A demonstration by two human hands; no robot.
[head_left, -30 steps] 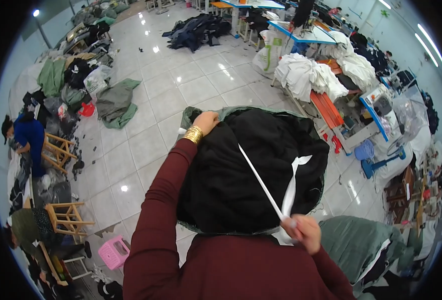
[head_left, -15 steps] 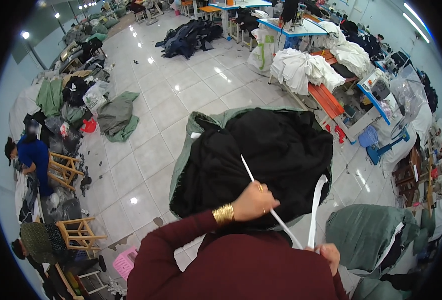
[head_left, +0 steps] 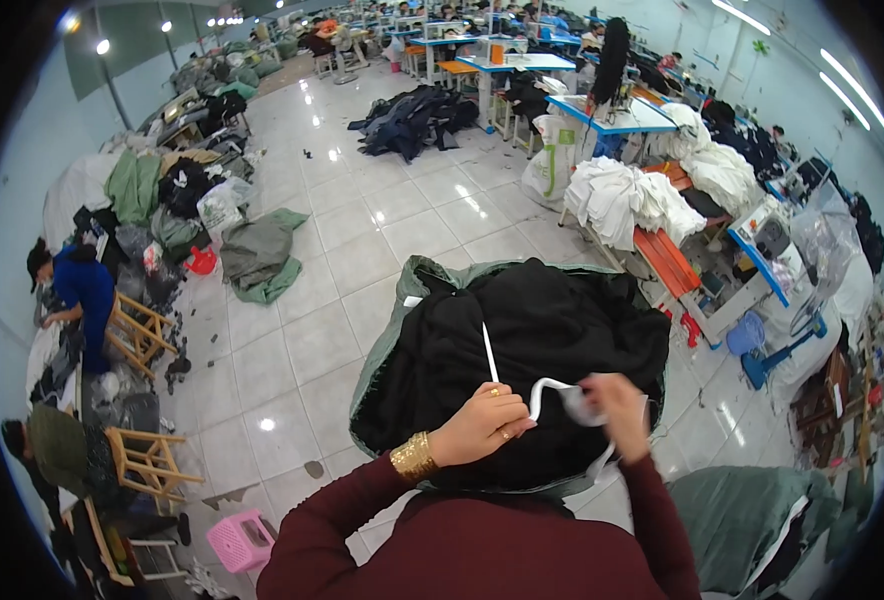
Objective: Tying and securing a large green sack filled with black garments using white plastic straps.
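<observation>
A large green sack [head_left: 380,350] stands in front of me, filled with black fabric [head_left: 562,320] that bulges over its rim. From the fabric a white strip [head_left: 489,350] runs up to my left hand [head_left: 482,425], closed around it above the sack's near side. Beyond that fist the strip bends upward in a loop toward my right hand [head_left: 619,410]. That hand, smeared by motion, grips the strip over the sack's right part, with a loose length hanging below it. How the strip is fixed within the fabric is hidden.
To the left, a pink plastic stool [head_left: 240,541], wooden stools [head_left: 147,465] and two people stand near heaped fabric. At right are a green bundle [head_left: 737,515], an orange bench [head_left: 667,262] bearing white cloth [head_left: 627,200], and a blue bucket [head_left: 745,333].
My right hand has come up from beside my body to above the sack, bringing its strip end along. My left hand has shifted slightly left and down. The whole view has tilted up.
</observation>
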